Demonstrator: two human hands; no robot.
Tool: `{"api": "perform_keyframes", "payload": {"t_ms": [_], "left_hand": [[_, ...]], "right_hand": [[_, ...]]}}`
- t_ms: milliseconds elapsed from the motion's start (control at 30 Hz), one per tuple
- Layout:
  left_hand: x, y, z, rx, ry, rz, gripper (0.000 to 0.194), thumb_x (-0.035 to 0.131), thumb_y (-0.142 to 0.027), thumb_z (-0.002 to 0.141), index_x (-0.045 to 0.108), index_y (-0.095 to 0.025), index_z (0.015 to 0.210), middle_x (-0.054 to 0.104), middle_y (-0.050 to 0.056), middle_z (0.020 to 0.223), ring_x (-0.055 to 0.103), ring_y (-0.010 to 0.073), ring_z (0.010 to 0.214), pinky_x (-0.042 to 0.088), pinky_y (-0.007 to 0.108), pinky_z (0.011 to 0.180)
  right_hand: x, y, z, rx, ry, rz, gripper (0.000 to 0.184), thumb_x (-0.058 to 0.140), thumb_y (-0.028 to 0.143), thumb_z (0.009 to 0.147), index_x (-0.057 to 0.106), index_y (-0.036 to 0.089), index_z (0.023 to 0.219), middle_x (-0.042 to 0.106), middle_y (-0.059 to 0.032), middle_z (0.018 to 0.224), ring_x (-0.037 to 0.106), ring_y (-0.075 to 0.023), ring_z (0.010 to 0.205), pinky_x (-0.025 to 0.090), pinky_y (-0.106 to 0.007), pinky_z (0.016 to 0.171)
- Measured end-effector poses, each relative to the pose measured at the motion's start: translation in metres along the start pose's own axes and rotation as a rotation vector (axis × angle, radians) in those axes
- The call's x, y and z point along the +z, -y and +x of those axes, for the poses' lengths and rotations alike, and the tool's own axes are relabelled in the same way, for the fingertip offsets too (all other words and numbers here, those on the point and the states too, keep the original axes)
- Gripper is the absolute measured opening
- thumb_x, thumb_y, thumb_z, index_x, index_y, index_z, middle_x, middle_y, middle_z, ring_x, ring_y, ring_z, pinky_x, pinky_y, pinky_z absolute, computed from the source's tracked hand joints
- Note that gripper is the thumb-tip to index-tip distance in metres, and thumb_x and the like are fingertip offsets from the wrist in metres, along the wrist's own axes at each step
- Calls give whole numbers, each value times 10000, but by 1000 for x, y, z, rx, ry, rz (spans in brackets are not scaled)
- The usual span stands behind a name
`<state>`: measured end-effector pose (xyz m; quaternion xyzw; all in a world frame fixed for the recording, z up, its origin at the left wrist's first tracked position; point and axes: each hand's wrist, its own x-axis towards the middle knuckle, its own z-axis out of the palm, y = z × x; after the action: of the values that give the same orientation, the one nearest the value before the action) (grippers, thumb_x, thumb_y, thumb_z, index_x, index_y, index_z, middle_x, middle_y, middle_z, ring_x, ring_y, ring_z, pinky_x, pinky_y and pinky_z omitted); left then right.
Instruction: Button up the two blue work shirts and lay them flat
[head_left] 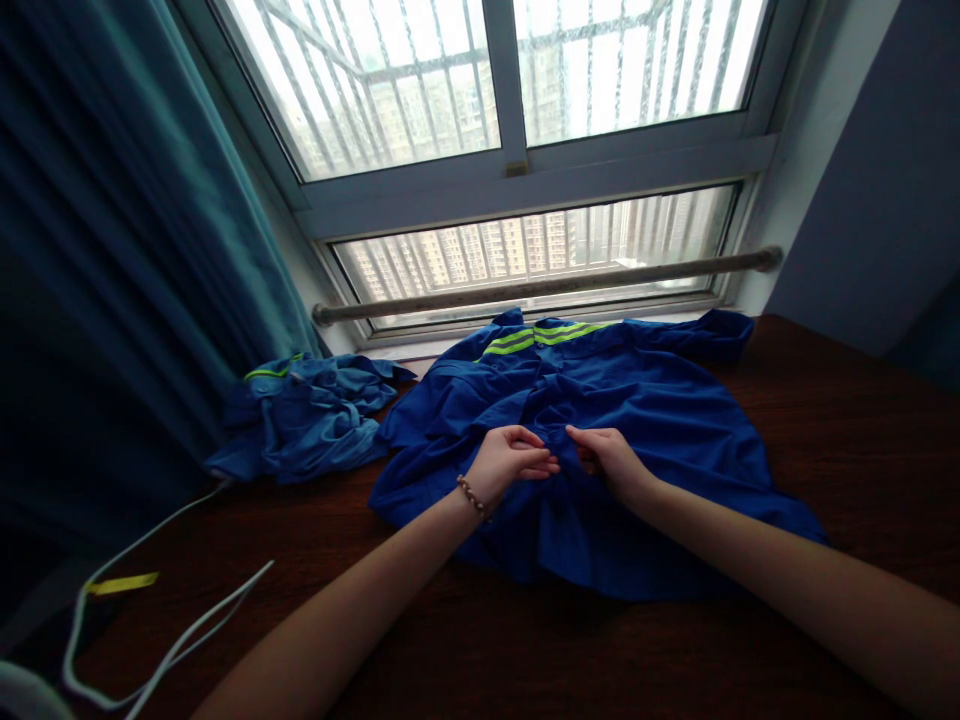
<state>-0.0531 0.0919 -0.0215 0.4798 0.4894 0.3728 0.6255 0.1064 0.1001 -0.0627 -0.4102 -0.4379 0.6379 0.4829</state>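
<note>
A blue work shirt [675,430] with yellow-green and grey reflective stripes across its chest lies spread on the dark wooden surface, collar toward the window. Over the middle of its front, my left hand [516,464], with a beaded bracelet at the wrist, has thumb and forefinger drawn together at the cloth while the other fingers stretch out loosely. Close by on the right, my right hand [611,462] is curled, its thumb and forefinger pinching the shirt's front. A small gap separates the two hands. Whatever fine detail lies between the fingertips is too small to make out.
A crumpled blue garment [315,415] with a yellow-green stripe lies at the left, beside a teal curtain [150,200]. White cable [172,655] and a yellow strip [122,583] are at lower left. A metal rail [540,288] crosses before the window.
</note>
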Motion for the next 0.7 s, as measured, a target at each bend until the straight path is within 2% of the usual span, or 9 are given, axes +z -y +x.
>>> {"api": "perform_keyframes", "payload": {"t_ms": [167, 367, 433, 567, 700], "left_hand": [[0, 1, 1, 4, -9, 31, 236, 720, -149, 620, 505, -111, 709, 660, 86, 652, 650, 216, 650, 543, 275, 579], [2, 3, 0, 36, -7, 45, 314, 774, -228, 541, 516, -117, 680, 647, 55, 625, 644, 202, 630, 543, 290, 595], [2, 4, 0, 38, -17, 51, 304, 766, -244, 550, 522, -116, 677, 633, 40, 600, 636, 183, 595, 538, 278, 582], [3, 6, 2, 46, -22, 55, 268, 677, -343, 655, 534, -117, 675, 597, 10, 568, 603, 137, 531, 528, 258, 553], [2, 11, 4, 88, -19, 114, 257, 713, -278, 606, 519, -116, 653, 569, -6, 565, 580, 120, 533, 516, 235, 530]], "right_hand": [[-3, 0, 0, 45, 79, 49, 284, 556, 379, 701, 640, 108, 724, 555, -24, 610, 448, -72, 491, 280, -202, 449], [0, 4, 0, -7, 87, -209, 235, 646, 323, 626, 629, 106, 712, 533, 11, 544, 433, -59, 463, 295, -182, 435], [1, 4, -1, -61, 93, -315, 234, 651, 322, 623, 609, 117, 728, 550, 11, 560, 456, -71, 476, 322, -190, 446], [3, 0, -3, -266, 43, -515, 177, 640, 292, 638, 550, 144, 671, 592, -6, 634, 532, -113, 567, 395, -220, 524], [6, -1, -8, -386, 20, -677, 124, 595, 255, 684, 531, 154, 651, 585, -5, 621, 532, -116, 569, 389, -217, 518]]}}
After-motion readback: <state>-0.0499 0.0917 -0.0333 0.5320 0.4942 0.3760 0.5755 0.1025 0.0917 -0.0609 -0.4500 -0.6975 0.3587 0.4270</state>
